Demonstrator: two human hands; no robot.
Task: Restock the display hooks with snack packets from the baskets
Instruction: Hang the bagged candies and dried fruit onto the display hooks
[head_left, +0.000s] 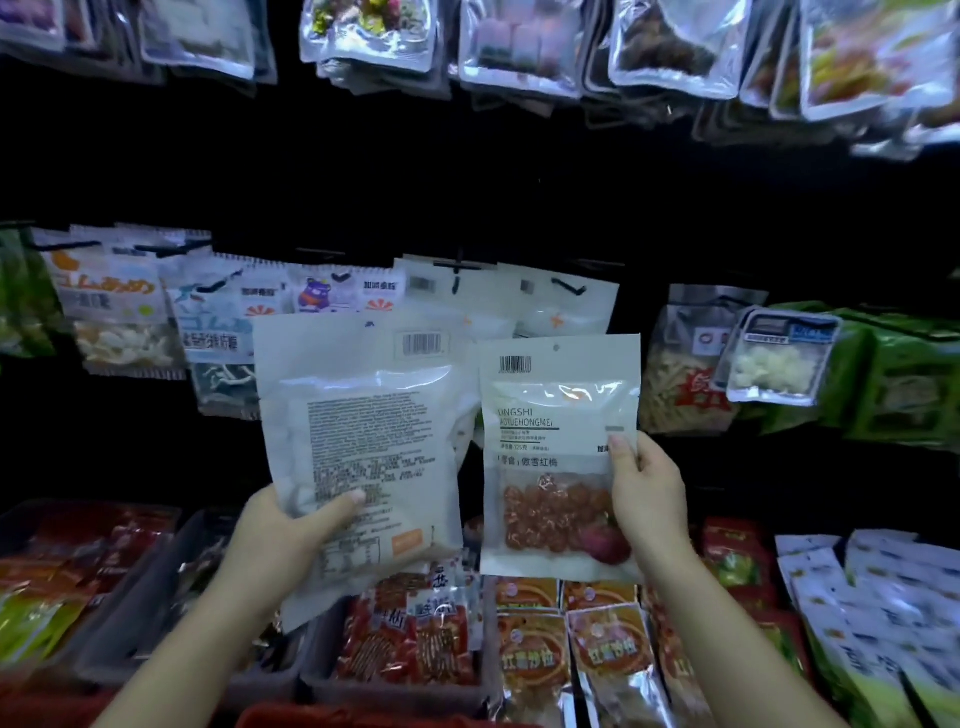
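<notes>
Gripping one packet each, both hands are raised before the hooks. Left hand pinches the white packet, back side showing. Right hand pinches the plum packet by its right edge. Baskets sit below.

Far hanging packets cut off by the top edge; fine print on left white packet illegibly blurred.

Black display wall: top row hung w/ silvery pkts; mid hooks carry white pkts. Below, grey baskets w/ red pkts, orange pkts just beside.
</notes>
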